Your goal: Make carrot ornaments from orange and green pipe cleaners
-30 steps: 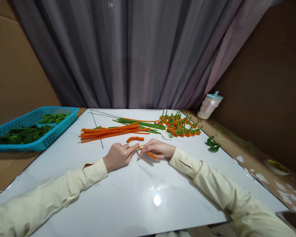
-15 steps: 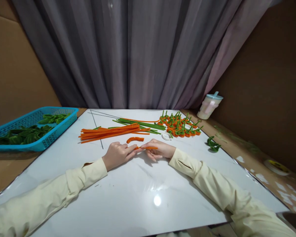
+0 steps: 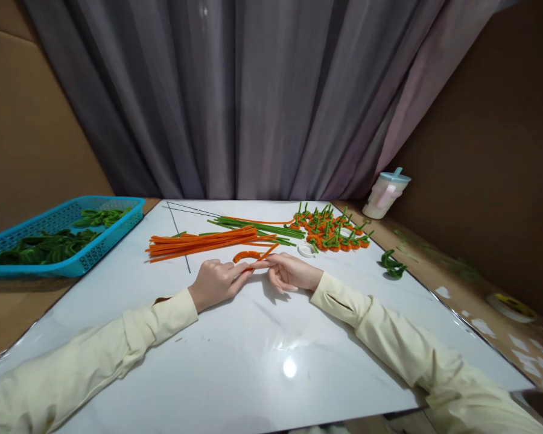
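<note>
Left hand (image 3: 219,282): grip pinching orange strip (image 3: 270,251). Right hand (image 3: 296,271): touching strip; cannot tell whether its grip pinches. Strip lies between both grips, free end projecting beyond. Curved piece (image 3: 247,255) just past left grip.

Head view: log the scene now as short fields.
Hands: left hand and right hand meet at a thin orange strip
Grip: partly hidden by fingers
Just beyond hands: curved orange piece
Beyond, left: orange sticks
Beyond, right: orange-and-green pieces
Left side: blue basket holding green pieces
Far right: lidded cup
</note>
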`<state>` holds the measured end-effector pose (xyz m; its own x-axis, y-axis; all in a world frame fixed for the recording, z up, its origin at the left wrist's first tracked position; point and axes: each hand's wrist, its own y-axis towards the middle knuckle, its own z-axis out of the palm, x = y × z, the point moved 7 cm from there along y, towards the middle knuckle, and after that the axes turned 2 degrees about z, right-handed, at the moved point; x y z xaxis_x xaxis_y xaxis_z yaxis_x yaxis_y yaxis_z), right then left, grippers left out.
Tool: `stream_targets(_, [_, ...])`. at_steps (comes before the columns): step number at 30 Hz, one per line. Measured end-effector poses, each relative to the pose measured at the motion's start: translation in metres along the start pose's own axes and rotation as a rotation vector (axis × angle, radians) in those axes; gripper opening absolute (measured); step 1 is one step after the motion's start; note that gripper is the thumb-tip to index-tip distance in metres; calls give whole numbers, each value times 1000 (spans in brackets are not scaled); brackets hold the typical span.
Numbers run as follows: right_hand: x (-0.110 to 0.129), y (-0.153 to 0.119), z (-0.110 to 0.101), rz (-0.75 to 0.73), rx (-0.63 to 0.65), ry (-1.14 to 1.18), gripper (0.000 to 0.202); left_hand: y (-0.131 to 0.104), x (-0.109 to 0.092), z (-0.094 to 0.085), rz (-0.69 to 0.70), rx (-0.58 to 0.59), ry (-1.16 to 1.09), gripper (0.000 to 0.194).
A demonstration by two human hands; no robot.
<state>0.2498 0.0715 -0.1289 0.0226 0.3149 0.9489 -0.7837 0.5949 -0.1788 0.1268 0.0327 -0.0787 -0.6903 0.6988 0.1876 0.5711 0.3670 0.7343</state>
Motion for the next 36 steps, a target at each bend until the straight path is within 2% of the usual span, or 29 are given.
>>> stream_targets(6, [-3,2,-2,142,42,52,56,2,0,-3,-26,14,-41,19])
stream_targets(11, [-2,-1,-4,195,44,67,56,1,2,-2,-53,33,-147,18])
stream_targets(20, [3,-8,-8,97,71,45,51,1,5,-4,-87,14,-237,20])
stream_targets(25, [4,-7,-10,7,8,-28,51,1,9,-2,-127,23,-309,21])
stream_targets(30, [7,-9,-8,-20,-17,-63,42,2,11,0,-145,40,-378,20])
stream_targets(36, [8,-11,-8,-32,-30,-58,44,1,12,4,-139,84,-459,23])
